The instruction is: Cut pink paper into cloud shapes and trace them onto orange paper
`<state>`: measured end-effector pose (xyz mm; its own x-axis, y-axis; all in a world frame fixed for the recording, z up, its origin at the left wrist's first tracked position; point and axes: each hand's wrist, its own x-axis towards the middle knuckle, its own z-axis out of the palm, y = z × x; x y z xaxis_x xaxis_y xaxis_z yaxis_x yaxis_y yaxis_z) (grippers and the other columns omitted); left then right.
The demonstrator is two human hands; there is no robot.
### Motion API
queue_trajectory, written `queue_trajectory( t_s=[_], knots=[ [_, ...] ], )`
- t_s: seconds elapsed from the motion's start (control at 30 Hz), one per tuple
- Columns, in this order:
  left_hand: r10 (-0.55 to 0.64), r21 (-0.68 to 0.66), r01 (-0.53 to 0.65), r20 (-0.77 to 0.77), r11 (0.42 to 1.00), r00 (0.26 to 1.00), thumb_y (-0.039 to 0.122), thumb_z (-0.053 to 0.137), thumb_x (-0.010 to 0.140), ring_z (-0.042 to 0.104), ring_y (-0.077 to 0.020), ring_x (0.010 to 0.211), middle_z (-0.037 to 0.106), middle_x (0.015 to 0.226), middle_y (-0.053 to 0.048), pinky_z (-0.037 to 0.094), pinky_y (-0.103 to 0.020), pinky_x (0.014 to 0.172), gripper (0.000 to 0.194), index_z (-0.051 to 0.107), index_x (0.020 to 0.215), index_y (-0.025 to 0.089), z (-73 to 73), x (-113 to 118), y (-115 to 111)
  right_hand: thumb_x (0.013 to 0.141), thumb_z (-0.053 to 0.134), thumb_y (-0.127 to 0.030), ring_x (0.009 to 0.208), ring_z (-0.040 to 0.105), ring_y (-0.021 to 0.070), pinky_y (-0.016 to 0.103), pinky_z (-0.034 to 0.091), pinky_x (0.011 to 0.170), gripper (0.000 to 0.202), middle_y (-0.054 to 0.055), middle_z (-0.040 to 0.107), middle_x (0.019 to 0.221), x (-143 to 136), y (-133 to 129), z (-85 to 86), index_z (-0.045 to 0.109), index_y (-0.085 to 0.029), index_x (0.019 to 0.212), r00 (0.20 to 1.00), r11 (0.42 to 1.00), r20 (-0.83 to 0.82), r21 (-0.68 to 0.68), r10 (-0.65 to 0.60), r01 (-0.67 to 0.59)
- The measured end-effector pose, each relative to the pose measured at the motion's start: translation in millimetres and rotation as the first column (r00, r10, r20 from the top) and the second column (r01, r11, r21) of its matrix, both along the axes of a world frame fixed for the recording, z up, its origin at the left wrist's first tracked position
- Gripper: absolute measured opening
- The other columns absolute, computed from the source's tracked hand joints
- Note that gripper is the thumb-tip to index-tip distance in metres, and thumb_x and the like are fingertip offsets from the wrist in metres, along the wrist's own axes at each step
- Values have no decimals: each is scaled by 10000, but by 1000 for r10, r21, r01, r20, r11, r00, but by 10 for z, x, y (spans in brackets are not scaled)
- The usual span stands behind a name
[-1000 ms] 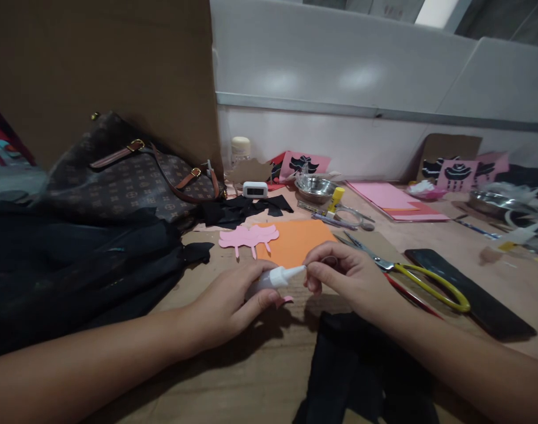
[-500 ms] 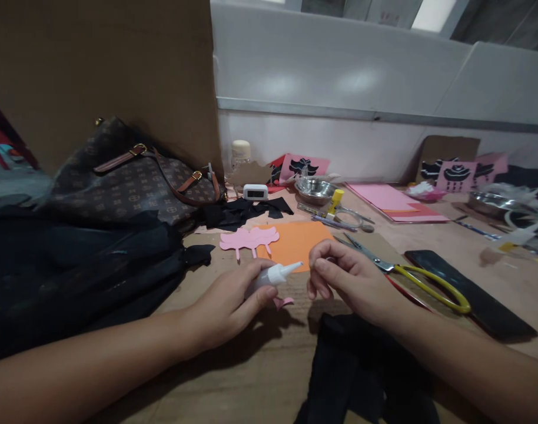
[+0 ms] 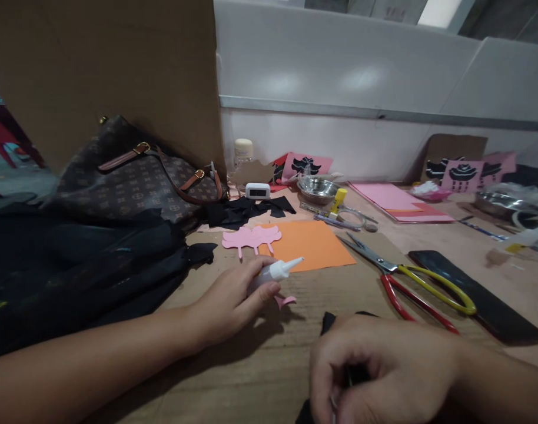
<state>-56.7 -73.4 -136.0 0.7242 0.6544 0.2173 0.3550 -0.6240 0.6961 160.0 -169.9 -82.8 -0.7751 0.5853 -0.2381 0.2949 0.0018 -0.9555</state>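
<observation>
My left hand (image 3: 242,294) is wrapped round a small white glue bottle (image 3: 275,272), its tapered nozzle pointing up and right. A pink paper cut-out (image 3: 251,238) with scalloped edges lies just beyond it, partly over an orange sheet (image 3: 315,244). A small pink scrap (image 3: 287,301) is beside my left fingertips. In the near right, my right hand (image 3: 379,365) is closed in a pinch above black fabric (image 3: 328,323), which it mostly covers. Something thin and greyish shows between its fingers, too little to name. Scissors (image 3: 386,265) with yellow and red handles lie open beyond that hand.
Right of the scissors lies a dark, flat, long object (image 3: 476,294). Behind are a glue stick (image 3: 338,201), a metal bowl (image 3: 317,191), a white digital timer (image 3: 257,191) and pink sheets (image 3: 384,197). Dark cloth (image 3: 87,277) and a brown handbag (image 3: 132,171) occupy the left.
My right hand has moved from near the nozzle down and towards me, over the black fabric. The scissors' red handle is now uncovered. My left hand keeps its hold on the glue bottle.
</observation>
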Motion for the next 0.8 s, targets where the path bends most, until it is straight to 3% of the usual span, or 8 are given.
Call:
queue_trajectory(
  t_s=[0.17,0.27,0.33,0.43,0.53,0.63,0.7,0.8],
  knots=[
    [-26,-14,27,28,1000,999,430,416,996,620,-234,955,683,1061,-83,473,-355,872,348,531,1215,185,-29,-5,11,796,773,-293,570,529,71,126,420,519,219,-4,600,698,20,75,-200,619,-140,768,995,989,-84,-138,-59,47],
    [-30,-8,30,16,1000,999,427,413,997,611,-234,962,673,1065,-87,472,-354,877,351,544,1206,177,-21,-2,7,844,678,-174,669,561,82,131,450,627,82,18,614,752,35,65,-235,659,-119,787,997,999,-73,46,23,-20],
    [-20,-4,20,16,1000,1000,410,419,991,609,-234,968,665,1079,-92,473,-353,880,351,549,1211,170,-5,3,0,865,603,-141,693,569,97,147,449,650,129,41,628,762,35,50,-227,714,-88,824,994,982,-39,161,102,-95],
    [-19,2,19,23,1000,1000,380,427,981,609,-228,972,660,1099,-94,477,-346,880,339,556,1206,162,14,10,-9,893,578,-181,646,563,105,156,435,594,226,50,619,718,21,41,-201,763,-51,882,992,983,9,138,122,-122],
    [-20,17,20,16,1000,1000,381,432,976,614,-230,968,665,1106,-99,484,-345,871,338,564,1189,154,19,7,-14,951,541,-210,600,536,86,156,427,567,259,26,594,691,7,53,-189,760,-72,964,998,999,43,-20,36,-35],
    [-5,20,5,19,1000,1000,380,433,977,622,-230,990,670,1131,-104,488,-344,890,346,551,1206,150,19,0,-19,991,548,-293,596,543,67,158,451,598,213,12,641,717,33,97,-223,693,-138,997,978,977,-99,-126,-184,171],
    [2,16,-3,35,1000,999,383,428,984,625,-227,1014,672,1152,-101,490,-335,904,342,539,1215,159,22,-2,-21,980,599,-343,596,587,64,156,470,592,174,14,705,755,80,154,-265,639,-175,995,905,937,-250,-151,-344,315],
    [21,18,-22,59,1000,998,395,424,992,620,-229,1053,665,1181,-99,487,-331,919,335,536,1213,171,32,-1,-26,971,635,-332,606,665,72,170,506,592,142,23,773,854,170,271,-327,603,-202,1019,802,893,-400,-116,-443,435]
  ],
)
